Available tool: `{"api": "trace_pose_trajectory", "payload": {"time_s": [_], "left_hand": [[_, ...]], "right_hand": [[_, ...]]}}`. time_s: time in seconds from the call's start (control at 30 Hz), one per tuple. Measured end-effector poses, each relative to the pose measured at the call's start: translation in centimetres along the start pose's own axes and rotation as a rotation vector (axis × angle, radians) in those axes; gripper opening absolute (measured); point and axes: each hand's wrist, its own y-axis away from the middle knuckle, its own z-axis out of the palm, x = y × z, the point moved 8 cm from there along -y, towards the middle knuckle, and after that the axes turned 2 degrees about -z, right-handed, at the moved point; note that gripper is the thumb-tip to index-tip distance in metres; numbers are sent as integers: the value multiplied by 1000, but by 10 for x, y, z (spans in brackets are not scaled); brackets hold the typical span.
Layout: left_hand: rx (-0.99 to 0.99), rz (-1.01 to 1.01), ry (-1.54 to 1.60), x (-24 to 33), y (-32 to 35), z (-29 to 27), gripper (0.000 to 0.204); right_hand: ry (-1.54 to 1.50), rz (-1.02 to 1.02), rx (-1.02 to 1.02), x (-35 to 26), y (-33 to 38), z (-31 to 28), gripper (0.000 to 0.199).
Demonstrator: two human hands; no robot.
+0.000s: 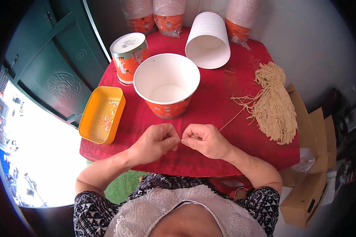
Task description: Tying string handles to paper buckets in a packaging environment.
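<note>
Now, right fingers (191, 143) pinch thin beige string (230, 120) near the red-clothed table's (190, 166) front edge. Left fingers (170, 142) are pinched closed; their hold I cannot tell.

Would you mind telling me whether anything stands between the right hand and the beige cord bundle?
Nothing visible blocks the way: between the right hand and the beige cord bundle there are only red tablecloth, a thin cord and the bundle's loose strands.

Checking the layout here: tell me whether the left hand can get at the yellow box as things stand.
Probably yes: the yellow box stands open-topped to the left of the left hand, with only red tablecloth showing between them.
</note>
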Motion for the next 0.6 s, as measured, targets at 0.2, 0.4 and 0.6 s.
{"api": "trace_pose_trajectory", "payload": {"time_s": [0.2,0.4,0.6], "left_hand": [[-30,88,9,1,4,-6,4],[169,203,80,32,11,-34,3],[245,325,92,62,16,-61,5]], "right_hand": [[94,-47,6,-12,-3,7,12],[105,-177,284,-24,-3,-16,14],[-17,-131,445,-19,-9,-38,18]]}}
